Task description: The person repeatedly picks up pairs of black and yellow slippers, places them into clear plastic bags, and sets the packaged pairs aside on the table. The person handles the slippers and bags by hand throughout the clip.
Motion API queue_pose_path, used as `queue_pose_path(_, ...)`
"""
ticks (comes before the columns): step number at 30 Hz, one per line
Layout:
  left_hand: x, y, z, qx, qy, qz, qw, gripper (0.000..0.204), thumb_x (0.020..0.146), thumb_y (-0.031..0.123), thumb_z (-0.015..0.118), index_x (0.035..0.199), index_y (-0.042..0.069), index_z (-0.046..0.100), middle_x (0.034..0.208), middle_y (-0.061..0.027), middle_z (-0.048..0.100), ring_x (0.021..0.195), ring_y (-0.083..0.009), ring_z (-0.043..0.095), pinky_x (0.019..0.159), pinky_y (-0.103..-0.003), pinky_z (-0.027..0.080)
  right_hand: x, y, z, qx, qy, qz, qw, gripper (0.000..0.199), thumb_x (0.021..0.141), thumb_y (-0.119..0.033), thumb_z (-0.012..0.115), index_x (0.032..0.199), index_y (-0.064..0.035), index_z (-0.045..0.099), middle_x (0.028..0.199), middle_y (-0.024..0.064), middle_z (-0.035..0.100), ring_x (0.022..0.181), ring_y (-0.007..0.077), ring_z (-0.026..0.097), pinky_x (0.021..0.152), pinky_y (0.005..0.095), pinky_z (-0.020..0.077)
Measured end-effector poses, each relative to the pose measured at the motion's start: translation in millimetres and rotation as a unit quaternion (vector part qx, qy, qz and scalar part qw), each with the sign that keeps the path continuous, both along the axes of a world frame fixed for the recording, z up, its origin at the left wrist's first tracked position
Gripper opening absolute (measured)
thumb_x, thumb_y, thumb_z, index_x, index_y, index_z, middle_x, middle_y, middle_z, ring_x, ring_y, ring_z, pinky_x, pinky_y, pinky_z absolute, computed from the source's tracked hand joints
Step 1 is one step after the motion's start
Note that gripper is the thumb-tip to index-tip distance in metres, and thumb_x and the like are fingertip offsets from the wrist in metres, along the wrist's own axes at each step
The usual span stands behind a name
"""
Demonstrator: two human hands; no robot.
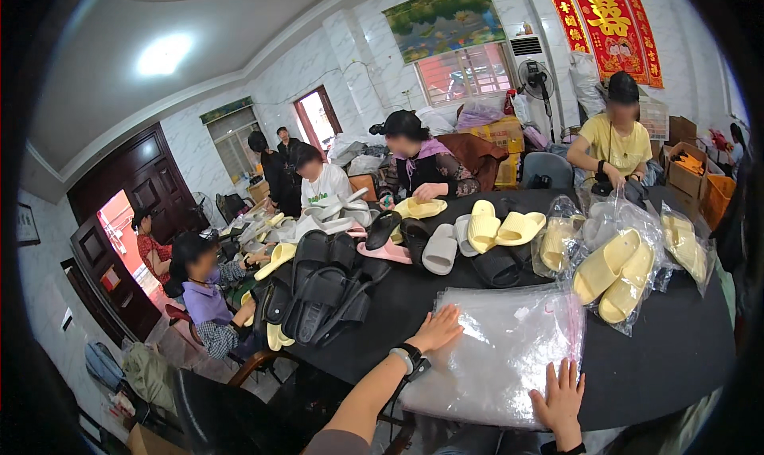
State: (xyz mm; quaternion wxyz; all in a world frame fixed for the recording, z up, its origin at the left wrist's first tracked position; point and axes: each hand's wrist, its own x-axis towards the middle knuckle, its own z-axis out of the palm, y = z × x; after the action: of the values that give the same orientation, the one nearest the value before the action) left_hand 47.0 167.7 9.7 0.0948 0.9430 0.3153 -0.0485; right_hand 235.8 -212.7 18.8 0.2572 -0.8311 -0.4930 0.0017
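A stack of clear plastic bags [501,339] lies flat at the near edge of the black table. My left hand [436,329] rests on its left part, fingers stretched out toward the upper right. Flat near the stack's lower right corner is my right hand [559,399], its fingers spread and pointing away from me. Neither hand grips anything. Beyond the bags, to the right, yellow slippers [613,276] sit inside clear bags. To the left of the stack is a pile of black slippers [325,296].
Loose yellow slippers [519,228], a grey slipper [440,249] and a pink one [385,252] crowd the table [649,359]. Several people sit around it, one in a yellow shirt [613,144] at the far right. A wooden chair arm [263,363] stands at the left.
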Motion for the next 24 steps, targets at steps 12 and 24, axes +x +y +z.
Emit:
queue_pose_path(12,-28,-49,46,0.108,-0.030,-0.051,0.992,0.071,0.101,0.052,0.042,0.156,0.009,0.029,0.164,-0.0160,0.021,0.152,-0.0356,0.018,0.117,-0.065,0.016,-2,1,5,-0.008,0.009,-0.005,1.000,0.076,0.090,-0.057,0.054,0.146,-0.0062,0.048,0.155,0.0282,0.035,0.148,0.0440,0.023,0.118,0.0626,0.0130)
queue_pose_path(24,-51,-210,7,0.151,-0.144,-0.025,0.978,0.067,0.101,0.055,0.043,0.156,0.018,0.034,0.162,-0.0133,0.030,0.146,-0.0424,0.029,0.116,-0.065,0.015,-3,1,9,-0.029,0.019,-0.005,0.999,0.077,0.089,-0.055,0.057,0.148,-0.0072,0.045,0.157,0.0273,0.032,0.149,0.0429,0.022,0.118,0.0618,0.0115)
